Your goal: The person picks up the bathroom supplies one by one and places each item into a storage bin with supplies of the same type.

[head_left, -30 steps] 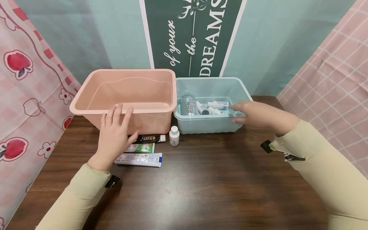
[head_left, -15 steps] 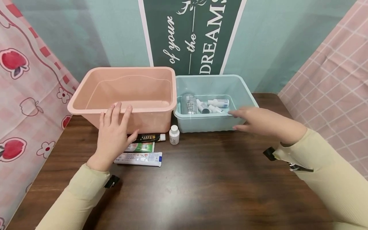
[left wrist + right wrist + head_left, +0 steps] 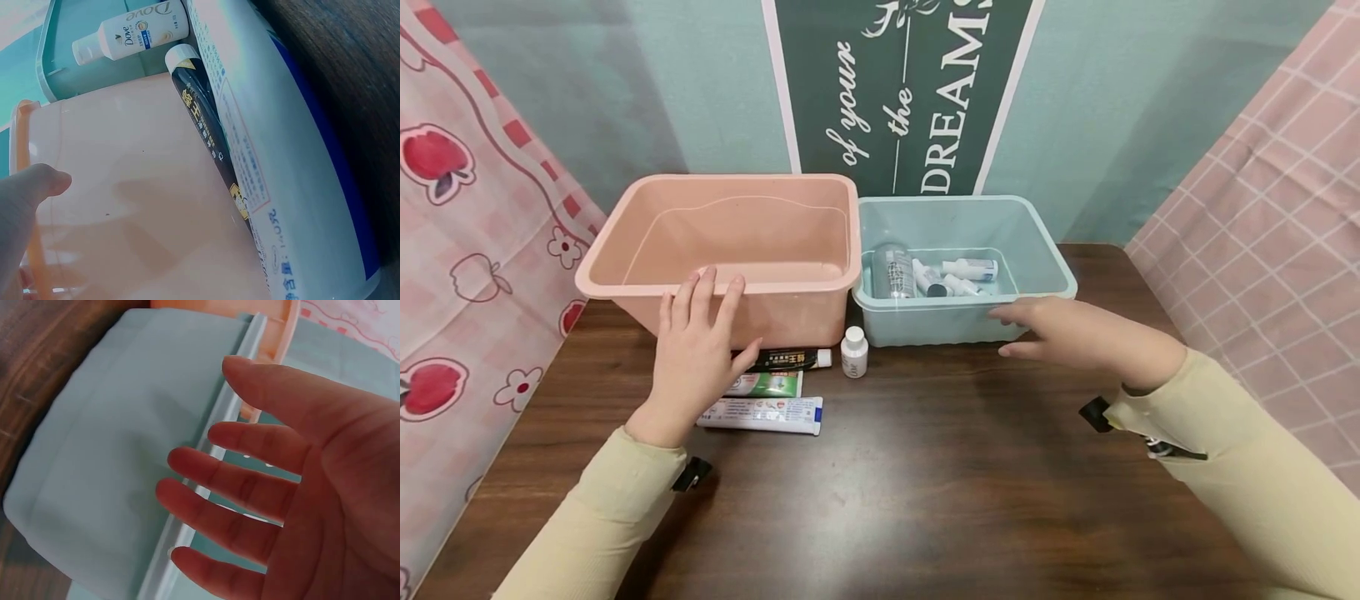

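Looks part-done, I'd judge: a clear bottle (image 3: 892, 275) and a few small white bottles (image 3: 973, 270) lie in the blue bin (image 3: 925, 327), fwd-left of your R fingertips. L'over on the table (image 3: 940, 492), approx. 4 items: upright white bottle (image 3: 854, 354), well right of your L thumb tip; black tube (image 3: 792, 360) just right of that thumb; green tube (image 3: 778, 385) and white tube (image 3: 767, 415) below it, nearer you, ends partly hid by your L hand (image 3: 692, 350).

L fingers: straight, slightly spread, laid over the near rim of the pink bin (image 3: 805, 317); nothing pinched. R hand (image 3: 1067, 333): fingers loosely spread, nothing in the palm per R wrist cam; rim contact can't tell.

Vs 1 s ago: your R hand is lower and nearer you, fingertips now at the blue bin's front instead of over its inside. L hand, tubes & upright bottle approx. same.
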`<act>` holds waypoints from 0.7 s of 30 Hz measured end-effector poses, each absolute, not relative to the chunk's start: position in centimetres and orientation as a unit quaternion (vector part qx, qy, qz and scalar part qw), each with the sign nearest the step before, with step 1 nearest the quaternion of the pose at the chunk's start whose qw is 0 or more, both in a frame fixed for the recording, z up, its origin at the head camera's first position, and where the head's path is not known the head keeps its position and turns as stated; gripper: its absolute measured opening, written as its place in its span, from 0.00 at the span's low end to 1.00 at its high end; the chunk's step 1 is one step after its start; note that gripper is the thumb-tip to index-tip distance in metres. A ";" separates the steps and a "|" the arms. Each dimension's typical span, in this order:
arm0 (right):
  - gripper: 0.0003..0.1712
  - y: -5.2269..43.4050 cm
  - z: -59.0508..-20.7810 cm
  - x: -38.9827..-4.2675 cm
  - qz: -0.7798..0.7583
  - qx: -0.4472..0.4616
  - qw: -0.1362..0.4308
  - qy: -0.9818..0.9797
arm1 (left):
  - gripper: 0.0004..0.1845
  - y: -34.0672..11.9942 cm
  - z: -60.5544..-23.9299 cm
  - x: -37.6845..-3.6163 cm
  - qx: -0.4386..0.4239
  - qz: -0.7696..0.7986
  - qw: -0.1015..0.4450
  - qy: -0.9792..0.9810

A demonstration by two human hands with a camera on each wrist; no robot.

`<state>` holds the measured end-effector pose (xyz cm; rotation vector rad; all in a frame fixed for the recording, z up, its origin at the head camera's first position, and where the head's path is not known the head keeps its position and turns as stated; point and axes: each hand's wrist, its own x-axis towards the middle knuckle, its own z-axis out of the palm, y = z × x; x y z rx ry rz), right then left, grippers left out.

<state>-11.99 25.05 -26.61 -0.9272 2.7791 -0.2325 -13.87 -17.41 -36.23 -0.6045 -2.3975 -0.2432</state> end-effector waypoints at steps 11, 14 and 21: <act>0.26 25.1 -28.4 -12.3 -0.109 -0.322 0.109 0.934 | 0.45 -17.5 -36.3 -13.9 -0.232 -0.090 0.322 -0.913; 0.26 25.0 -28.9 -12.4 -0.115 -0.322 0.106 0.934 | 0.45 -17.6 -36.3 -13.9 -0.232 -0.091 0.324 -0.913; 0.25 25.2 -30.7 -12.7 -0.144 -0.324 0.112 0.928 | 0.45 -17.5 -36.2 -13.9 -0.233 -0.092 0.324 -0.912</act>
